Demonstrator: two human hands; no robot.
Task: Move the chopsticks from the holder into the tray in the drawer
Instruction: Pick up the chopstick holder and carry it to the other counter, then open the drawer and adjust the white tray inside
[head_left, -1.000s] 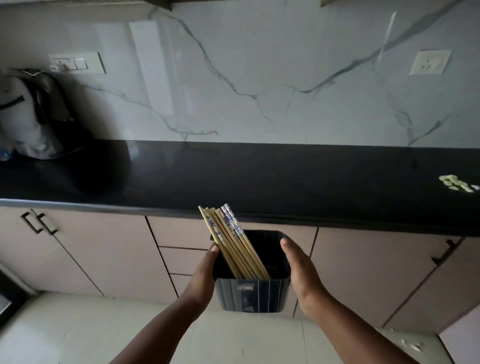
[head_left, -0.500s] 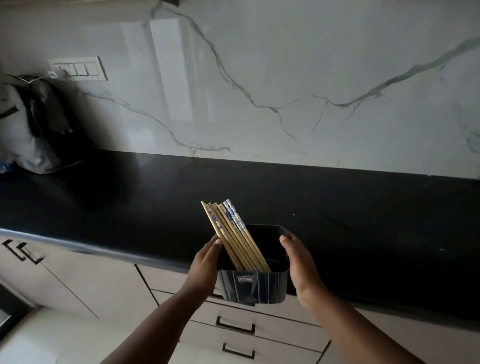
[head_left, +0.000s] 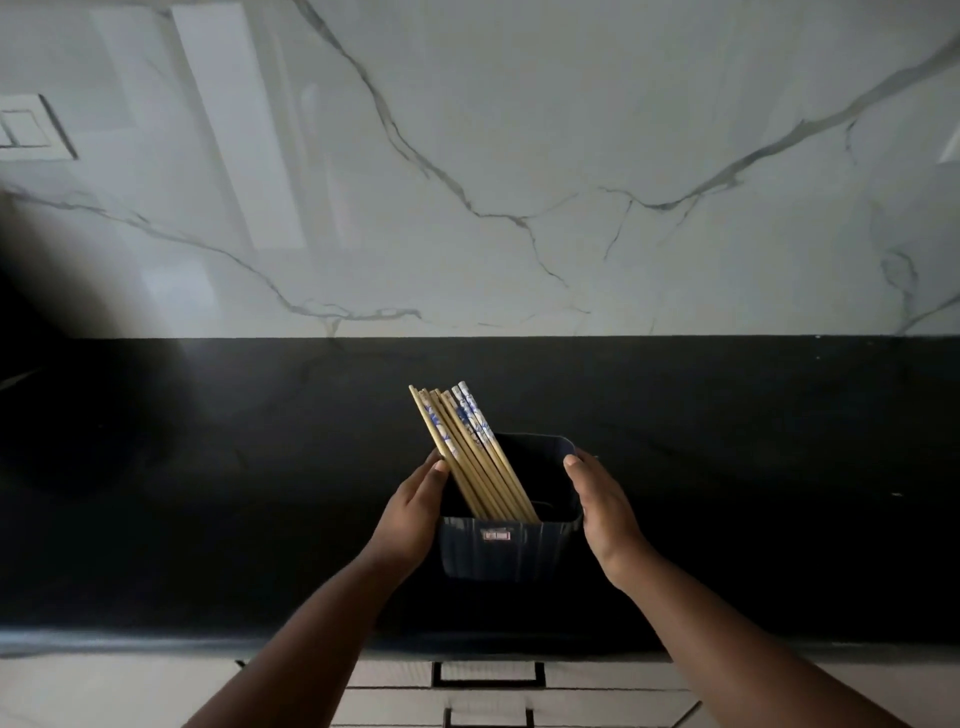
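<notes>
Left hand (head_left: 410, 512) and right hand (head_left: 605, 501) both grasp holder (head_left: 506, 551) sides over counter (head_left: 208, 493); chopsticks (head_left: 467, 452) lean far-left inside.

Holder carried from in front of the cabinets to over the countertop.
Holder (head_left: 506, 548), gripped between left hand (head_left: 410, 514) and right hand (head_left: 605, 506), now sits above the black countertop (head_left: 208, 493); chopsticks (head_left: 465, 452) lean unchanged.

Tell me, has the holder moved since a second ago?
Yes. The holder was below the counter's front edge, before the cabinets; now it is over the black counter, carried up and forward toward the wall.
</notes>
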